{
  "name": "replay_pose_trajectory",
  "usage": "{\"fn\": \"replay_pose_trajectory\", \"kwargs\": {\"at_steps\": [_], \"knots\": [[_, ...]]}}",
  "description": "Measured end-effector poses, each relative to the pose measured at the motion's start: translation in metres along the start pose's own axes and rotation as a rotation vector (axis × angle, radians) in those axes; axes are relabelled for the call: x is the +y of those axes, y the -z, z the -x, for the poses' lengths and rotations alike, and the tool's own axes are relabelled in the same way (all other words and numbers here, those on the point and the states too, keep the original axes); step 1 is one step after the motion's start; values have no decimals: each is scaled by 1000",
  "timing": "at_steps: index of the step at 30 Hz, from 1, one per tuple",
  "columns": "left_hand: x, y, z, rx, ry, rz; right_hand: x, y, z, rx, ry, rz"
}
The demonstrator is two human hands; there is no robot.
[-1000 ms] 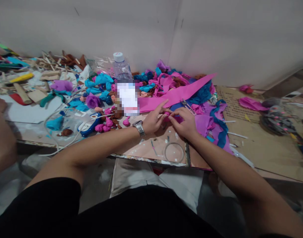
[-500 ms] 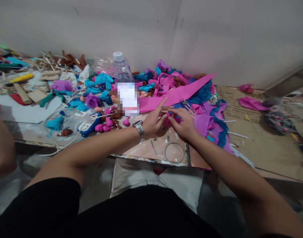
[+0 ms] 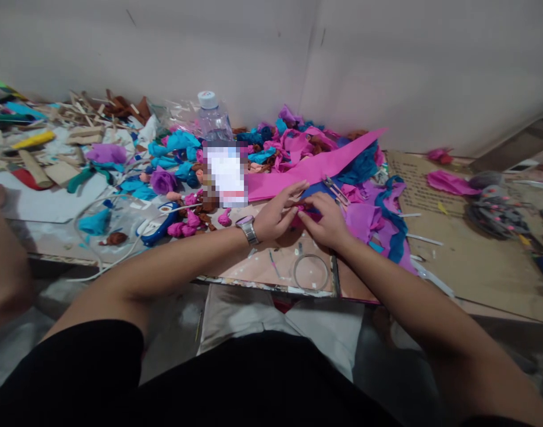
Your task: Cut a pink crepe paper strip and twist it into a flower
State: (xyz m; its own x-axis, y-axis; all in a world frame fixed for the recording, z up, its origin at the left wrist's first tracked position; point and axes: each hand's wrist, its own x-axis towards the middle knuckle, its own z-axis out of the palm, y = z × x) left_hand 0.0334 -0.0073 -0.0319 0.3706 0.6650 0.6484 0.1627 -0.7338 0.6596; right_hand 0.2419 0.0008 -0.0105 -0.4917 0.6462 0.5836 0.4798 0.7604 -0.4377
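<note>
My left hand (image 3: 274,216), with a metal-band watch (image 3: 248,230) on its wrist, faces my right hand (image 3: 328,220) over the bench. Between their fingertips they pinch a small piece of pink crepe paper (image 3: 300,209); fingers hide most of it. A long pink crepe paper strip (image 3: 313,169) lies just beyond my hands. Close to my right knuckles rest small thread snips (image 3: 336,191). Purple crepe paper (image 3: 364,220) is spread to the right of that hand. A thin ring (image 3: 310,272) lies below the hands near the bench's front edge.
A bottle (image 3: 214,123) and an upright blurred screen (image 3: 227,175) stand behind my left hand. Crumpled paper flowers (image 3: 165,179), a white cable (image 3: 85,279) and wood scraps (image 3: 64,172) cover the left. Cardboard (image 3: 431,237) lies right. Another person's arm (image 3: 5,261) is at far left.
My left fingers, raised and spread before, have come down toward the right hand. Both hands stay at the pink paper. The view has shifted slightly.
</note>
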Motion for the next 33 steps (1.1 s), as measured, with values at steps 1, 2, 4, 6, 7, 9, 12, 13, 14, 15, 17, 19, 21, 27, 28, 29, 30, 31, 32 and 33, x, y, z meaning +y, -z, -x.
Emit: {"fn": "replay_pose_trajectory", "kwargs": {"at_steps": [1, 2, 4, 6, 7, 9, 12, 13, 14, 15, 17, 19, 21, 27, 28, 29, 30, 31, 32, 33], "knots": [[0, 0, 0, 7, 18, 18, -1, 1, 0, 14, 2, -7], [0, 0, 0, 14, 39, 42, -1, 1, -1, 30, 2, -13], [-1, 0, 1, 22, 91, 89, -2, 2, -1, 60, -6, -18], [-2, -1, 1, 31, 144, 123, -2, 2, -1, 78, -17, -13], [-3, -1, 1, 36, 168, 132, -2, 2, 0, 82, -20, -11], [-3, -1, 1, 37, 201, 142, -3, 1, 0, 84, -23, -8], [-2, 0, 0, 27, 220, 154, -3, 2, 0, 81, -34, 3], [-2, 0, 0, 22, 225, 161, -4, 2, 1, 78, -38, 8], [-2, 0, 0, 16, 230, 171, -4, 2, 0, 76, -40, 13], [-2, 0, 1, 9, 234, 181, -4, 2, 0, 72, -41, 16], [-3, 0, 1, -5, 233, 201, -4, 2, 0, 65, -41, 20], [-5, -1, 1, -14, 224, 215, -4, 3, 0, 54, -44, 19], [-7, -1, 1, -6, 216, 217, -4, 3, 0, 46, -46, 12], [-5, -1, -1, 86, 198, 158, -1, 2, 1, 60, -56, 10], [-5, -1, -2, 86, 199, 148, 0, 1, 2, 63, -58, 10], [-4, 0, -2, 87, 201, 137, 1, 1, 2, 67, -58, 10], [-4, 0, -2, 86, 202, 128, 1, 1, 2, 70, -59, 11], [-4, 0, -2, 85, 202, 122, 1, 1, 2, 74, -59, 13], [-4, 0, -2, 84, 199, 117, 1, 1, 2, 77, -57, 16], [-4, 0, -2, 85, 197, 115, 0, 1, 2, 77, -53, 19]]}}
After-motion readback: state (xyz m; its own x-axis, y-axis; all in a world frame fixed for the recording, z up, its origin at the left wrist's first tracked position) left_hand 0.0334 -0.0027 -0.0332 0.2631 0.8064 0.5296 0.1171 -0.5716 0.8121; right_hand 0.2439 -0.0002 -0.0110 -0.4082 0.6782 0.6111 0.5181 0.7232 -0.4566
